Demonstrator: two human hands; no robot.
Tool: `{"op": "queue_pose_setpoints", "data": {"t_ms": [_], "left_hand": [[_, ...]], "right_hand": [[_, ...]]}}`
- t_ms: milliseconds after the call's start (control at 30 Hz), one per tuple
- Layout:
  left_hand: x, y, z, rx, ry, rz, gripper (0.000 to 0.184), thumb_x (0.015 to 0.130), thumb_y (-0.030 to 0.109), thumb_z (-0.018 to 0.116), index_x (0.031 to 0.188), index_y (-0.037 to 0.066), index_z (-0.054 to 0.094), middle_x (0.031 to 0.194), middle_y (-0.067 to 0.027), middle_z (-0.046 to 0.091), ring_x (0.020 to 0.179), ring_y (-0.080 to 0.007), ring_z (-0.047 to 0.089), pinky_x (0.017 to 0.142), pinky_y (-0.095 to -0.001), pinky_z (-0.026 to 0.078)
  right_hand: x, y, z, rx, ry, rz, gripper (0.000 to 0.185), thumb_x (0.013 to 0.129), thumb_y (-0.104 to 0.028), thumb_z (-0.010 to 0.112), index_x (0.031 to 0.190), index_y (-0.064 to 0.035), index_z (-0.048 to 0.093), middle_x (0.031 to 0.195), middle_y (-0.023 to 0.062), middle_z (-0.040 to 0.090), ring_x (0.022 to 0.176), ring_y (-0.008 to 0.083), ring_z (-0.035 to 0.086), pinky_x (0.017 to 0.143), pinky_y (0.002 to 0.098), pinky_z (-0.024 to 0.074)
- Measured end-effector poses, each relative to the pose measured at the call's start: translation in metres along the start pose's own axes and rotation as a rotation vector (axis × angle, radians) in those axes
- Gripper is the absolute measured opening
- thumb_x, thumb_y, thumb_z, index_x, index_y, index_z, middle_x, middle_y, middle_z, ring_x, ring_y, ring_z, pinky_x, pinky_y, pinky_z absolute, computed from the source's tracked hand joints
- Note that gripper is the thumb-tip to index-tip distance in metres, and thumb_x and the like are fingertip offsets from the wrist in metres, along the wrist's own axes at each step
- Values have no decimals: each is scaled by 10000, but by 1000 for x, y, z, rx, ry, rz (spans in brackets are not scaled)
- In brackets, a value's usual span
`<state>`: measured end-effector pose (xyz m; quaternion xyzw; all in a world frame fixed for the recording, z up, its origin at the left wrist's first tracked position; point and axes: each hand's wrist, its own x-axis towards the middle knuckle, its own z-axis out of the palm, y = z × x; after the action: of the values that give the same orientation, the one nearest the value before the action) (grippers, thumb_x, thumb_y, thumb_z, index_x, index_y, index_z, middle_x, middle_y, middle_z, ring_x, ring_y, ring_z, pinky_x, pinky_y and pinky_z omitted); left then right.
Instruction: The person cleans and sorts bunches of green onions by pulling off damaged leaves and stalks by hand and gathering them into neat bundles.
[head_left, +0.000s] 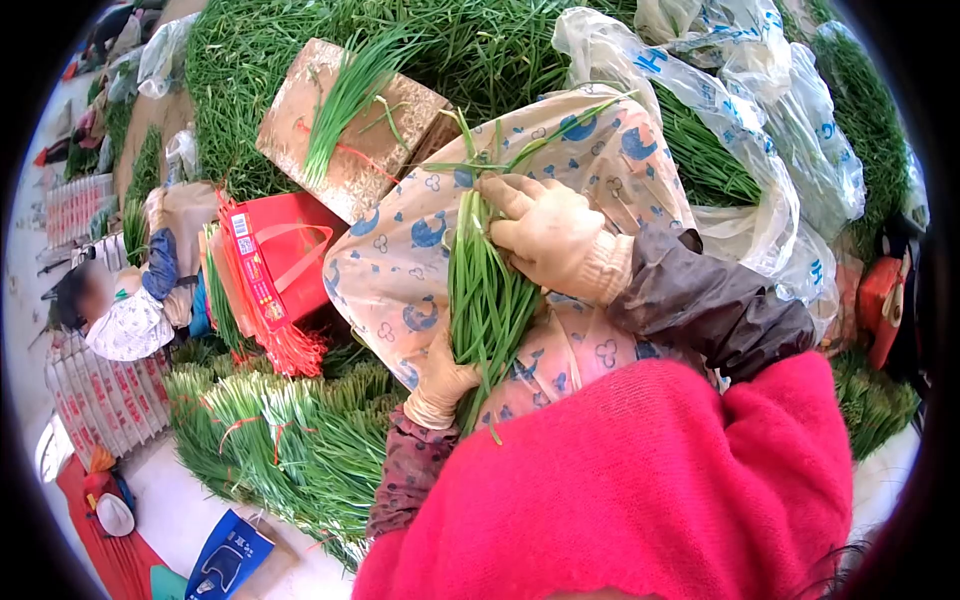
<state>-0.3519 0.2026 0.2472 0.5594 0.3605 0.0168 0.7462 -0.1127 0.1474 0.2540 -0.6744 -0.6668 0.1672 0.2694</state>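
At the far left, 1 co-worker [130, 315] in a pale patterned top sits near a stack of white trays with red print [105, 395]. Below them a blue bag [228, 558] lies on the pale floor. Next comes a broad pile of tied green bundles [290, 430], and above it a red bag [290, 250] with red ties [290, 348] just beside it. A cardboard box [285, 125] stands tilted in the view, with 1 loose green bunch lying on top, slanting up to the right.

The gloved left hand [440, 380] is curled against the lower left of the stalk bunch [490, 290], grasping it with the thumb laid across its edge. That bunch rests on the patterned apron [385, 270] over the person's lap. Its long axis runs nearly straight away from the body, the pale ends pointing to the far side and the dark green leaves toward the pink sweater [620, 480]. A few stalks lie crosswise beyond the pale ends, reaching up to the right.

The gloved right hand [550, 235] is partly open, 2 fingers extended over the pale ends and touching them; its thumb is hidden, so I cannot tell whether it grips. Farther right lies clear plastic [800, 130] with blue lettering.
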Motion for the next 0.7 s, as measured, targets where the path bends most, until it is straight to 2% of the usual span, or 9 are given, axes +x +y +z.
{"op": "queue_pose_setpoints", "data": {"t_ms": [33, 133, 167, 267, 333, 467, 600, 667, 700], "left_hand": [[0, 2, 2, -11, 6, -4, 928, 626, 257, 865, 1371, 13, 369, 1240, -69, 546, 1101, -170, 528, 965, -319, 418], [-2, 1, 3, -58, 8, -31, 939, 630, 251, 863, 1384, 13, 357, 1259, -68, 529, 1126, -167, 510, 980, -316, 404], [-2, 0, 3, -90, -5, -51, 955, 631, 248, 863, 1398, 13, 345, 1279, -68, 512, 1154, -165, 491, 996, -315, 391], [0, 5, 5, -186, -55, -95, 982, 634, 252, 860, 1420, 14, 321, 1295, -66, 499, 1179, -166, 470, 1017, -315, 365], [-2, 0, 6, -190, -39, -101, 983, 639, 236, 854, 1428, 13, 313, 1304, -66, 491, 1191, -170, 458, 1023, -311, 354], [-3, -3, 3, -224, -30, -96, 956, 651, 215, 842, 1423, 8, 319, 1298, -80, 494, 1186, -173, 462, 1017, -308, 358], [-6, 4, 3, -150, -14, -82, 921, 661, 202, 833, 1409, 2, 335, 1281, -89, 503, 1171, -169, 468, 1006, -307, 368], [-7, 2, 1, -145, -12, -95, 909, 662, 200, 832, 1402, 3, 343, 1271, -86, 507, 1160, -167, 473, 997, -305, 376], [-9, 1, 0, -131, -14, -112, 897, 663, 199, 832, 1395, 3, 352, 1262, -84, 511, 1150, -165, 477, 988, -303, 384]], "right_hand": [[0, 2, 3, -106, 44, -63, 245, 706, -141, 650, 942, -76, 635, 1270, 175, 504, 1046, 322, 582, 795, 431, 520], [1, 7, 6, -239, -11, -90, 245, 748, -149, 610, 985, -89, 614, 1275, 164, 504, 982, 308, 617, 709, 396, 546], [2, 12, 6, -273, -41, -104, 239, 778, -142, 566, 1007, -79, 596, 1226, 154, 550, 875, 286, 657, 646, 382, 553], [15, 14, -11, -302, -305, 25, 254, 828, -140, 527, 1049, -31, 586, 1134, 161, 594, 885, 295, 667, 656, 405, 560], [22, 32, -13, -371, -275, 0, 227, 851, -126, 512, 1042, -24, 577, 948, 159, 649, 801, 298, 686, 612, 405, 557], [45, 43, -33, -495, -383, 81, 175, 784, -99, 553, 949, -46, 576, 829, 117, 640, 733, 276, 668, 588, 382, 532], [65, 82, -53, -617, -248, 149, 175, 865, -98, 507, 1023, -52, 566, 800, 107, 628, 718, 273, 651, 608, 372, 525], [82, 107, -74, -702, -58, 218, 207, 854, -114, 554, 1054, -80, 595, 838, 98, 634, 771, 278, 647, 650, 359, 530], [99, 113, -72, -756, 398, 500, 222, 836, -142, 556, 1026, -41, 609, 876, 151, 650, 685, 299, 635, 582, 393, 508]]}}
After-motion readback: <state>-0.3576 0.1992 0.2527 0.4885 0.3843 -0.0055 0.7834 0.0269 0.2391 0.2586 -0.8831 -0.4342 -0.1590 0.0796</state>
